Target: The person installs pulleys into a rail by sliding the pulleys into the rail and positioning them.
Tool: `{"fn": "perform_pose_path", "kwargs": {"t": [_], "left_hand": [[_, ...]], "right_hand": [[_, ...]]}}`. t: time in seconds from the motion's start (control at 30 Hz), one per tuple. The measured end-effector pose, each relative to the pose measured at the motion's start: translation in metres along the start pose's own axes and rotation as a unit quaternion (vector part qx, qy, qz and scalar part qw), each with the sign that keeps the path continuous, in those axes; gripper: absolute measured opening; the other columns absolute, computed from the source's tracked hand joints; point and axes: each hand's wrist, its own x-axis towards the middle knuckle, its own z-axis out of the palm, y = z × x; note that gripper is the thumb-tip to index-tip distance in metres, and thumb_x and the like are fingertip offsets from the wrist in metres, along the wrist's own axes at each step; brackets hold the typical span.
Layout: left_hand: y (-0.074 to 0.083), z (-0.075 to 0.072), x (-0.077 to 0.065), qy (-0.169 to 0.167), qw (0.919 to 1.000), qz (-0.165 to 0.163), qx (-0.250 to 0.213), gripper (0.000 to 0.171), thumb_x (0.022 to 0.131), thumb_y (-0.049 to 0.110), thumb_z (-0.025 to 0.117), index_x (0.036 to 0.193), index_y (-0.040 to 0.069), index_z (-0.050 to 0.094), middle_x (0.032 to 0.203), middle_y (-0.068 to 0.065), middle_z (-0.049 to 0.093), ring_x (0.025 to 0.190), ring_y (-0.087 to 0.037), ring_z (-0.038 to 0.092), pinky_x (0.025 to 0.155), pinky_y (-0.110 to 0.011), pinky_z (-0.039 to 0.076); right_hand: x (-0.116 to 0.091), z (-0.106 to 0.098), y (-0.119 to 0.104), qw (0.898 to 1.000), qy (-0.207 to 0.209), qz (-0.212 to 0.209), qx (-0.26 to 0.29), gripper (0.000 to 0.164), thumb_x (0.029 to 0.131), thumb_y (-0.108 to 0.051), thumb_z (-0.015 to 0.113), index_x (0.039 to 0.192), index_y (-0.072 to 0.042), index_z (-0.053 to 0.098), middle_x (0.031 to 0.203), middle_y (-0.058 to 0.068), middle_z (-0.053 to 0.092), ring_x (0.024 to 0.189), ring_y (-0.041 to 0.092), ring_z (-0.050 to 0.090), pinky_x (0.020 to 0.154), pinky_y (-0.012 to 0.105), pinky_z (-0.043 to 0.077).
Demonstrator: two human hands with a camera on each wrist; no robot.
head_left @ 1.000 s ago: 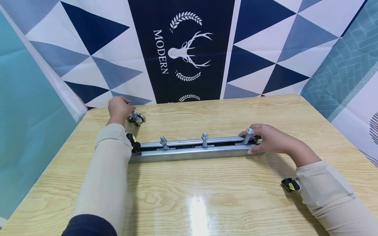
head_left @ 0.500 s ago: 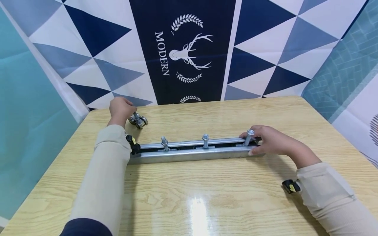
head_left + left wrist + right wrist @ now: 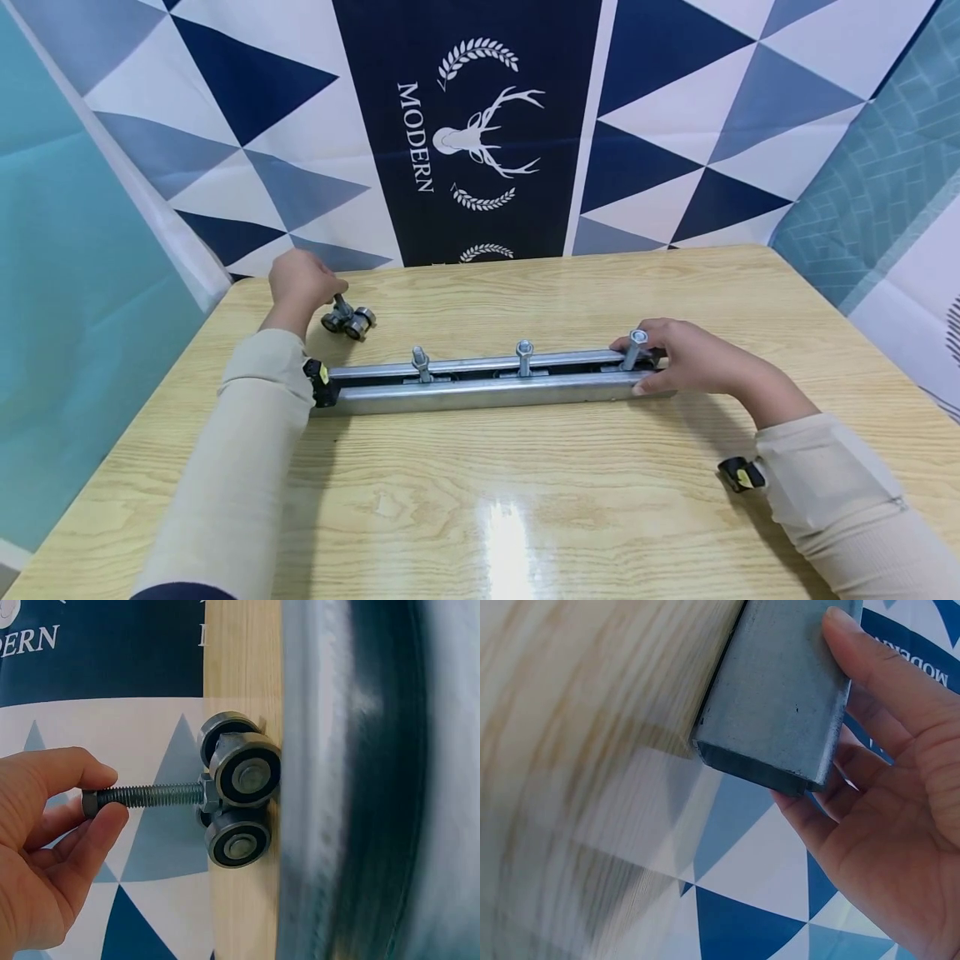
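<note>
My left hand [image 3: 302, 279] pinches the head of a threaded bolt between thumb and fingers. That bolt belongs to a roller trolley [image 3: 244, 780] with several bearing wheels and a nut at its base. In the head view the trolley hangs or stands behind the rail's left part; I cannot tell if it touches the table. A metal channel rail [image 3: 480, 398] lies across the table, slot upward. Out of its slot rise three bolts, at the left [image 3: 422, 367], middle [image 3: 524, 358] and right. With thumb in front and fingers behind, my right hand [image 3: 885, 750] grips the rail's right end.
The light wood table [image 3: 420, 500] reaches back to a patterned cloth wall [image 3: 480, 133]. A teal panel [image 3: 82, 250] borders the left side. Black wrist cameras sit on the left sleeve [image 3: 240, 467] and the right sleeve [image 3: 840, 492].
The left hand has drawn the trolley slightly nearer the rail, and more of its bolt shows now. My left forearm has shifted left. The right hand keeps its hold on the rail.
</note>
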Motion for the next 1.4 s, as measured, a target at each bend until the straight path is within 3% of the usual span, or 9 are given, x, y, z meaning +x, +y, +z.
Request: {"fn": "perform_pose_path", "kwargs": {"t": [0.2, 0.57, 0.8, 1.1, 1.4], "left_hand": [[-0.005, -0.001, -0.005, -0.004, 0.9995, 0.017, 0.025, 0.028, 0.075, 0.031, 0.062, 0.058, 0.008, 0.064, 0.054, -0.001, 0.06, 0.066, -0.023, 0.055, 0.066, -0.038, 0.044], [-0.011, -0.016, -0.021, 0.018, 0.9998, 0.004, -0.004, 0.028, 0.075, 0.033, 0.063, 0.068, 0.007, 0.07, 0.057, -0.004, 0.063, 0.069, -0.024, 0.055, 0.062, -0.038, 0.043], [-0.014, -0.028, -0.032, 0.046, 0.9962, -0.033, -0.066, 0.031, 0.074, 0.037, 0.064, 0.073, 0.007, 0.07, 0.061, -0.006, 0.064, 0.069, -0.024, 0.056, 0.069, -0.042, 0.042], [-0.025, -0.04, -0.042, 0.075, 0.9909, -0.062, -0.093, 0.033, 0.072, 0.039, 0.063, 0.079, 0.007, 0.069, 0.063, -0.003, 0.061, 0.082, -0.027, 0.051, 0.072, -0.044, 0.043], [-0.042, -0.056, -0.053, 0.078, 0.9891, -0.076, -0.099, 0.034, 0.071, 0.038, 0.062, 0.082, 0.006, 0.067, 0.06, 0.001, 0.059, 0.081, -0.025, 0.051, 0.059, -0.036, 0.041]], "right_hand": [[-0.002, -0.001, 0.0, 1.0, -0.001, 0.004, -0.002, 0.054, 0.063, -0.024, 0.079, 0.113, -0.015, 0.061, 0.092, -0.002, 0.053, 0.084, 0.017, 0.048, 0.07, 0.036, 0.043], [0.0, -0.002, -0.004, 1.0, -0.005, 0.001, -0.004, 0.053, 0.065, -0.022, 0.078, 0.114, -0.013, 0.06, 0.087, -0.001, 0.052, 0.076, 0.018, 0.044, 0.064, 0.031, 0.038], [0.0, -0.002, -0.004, 1.0, -0.007, 0.005, -0.003, 0.054, 0.064, -0.022, 0.078, 0.114, -0.014, 0.06, 0.089, -0.001, 0.052, 0.079, 0.018, 0.046, 0.066, 0.032, 0.04], [0.001, -0.001, -0.004, 1.0, -0.007, 0.001, -0.009, 0.054, 0.064, -0.021, 0.078, 0.114, -0.014, 0.06, 0.089, -0.001, 0.052, 0.078, 0.018, 0.045, 0.065, 0.031, 0.04], [0.0, -0.003, -0.005, 1.0, -0.008, 0.005, -0.003, 0.054, 0.064, -0.022, 0.078, 0.114, -0.013, 0.06, 0.088, -0.001, 0.052, 0.076, 0.018, 0.044, 0.064, 0.031, 0.038]]}}
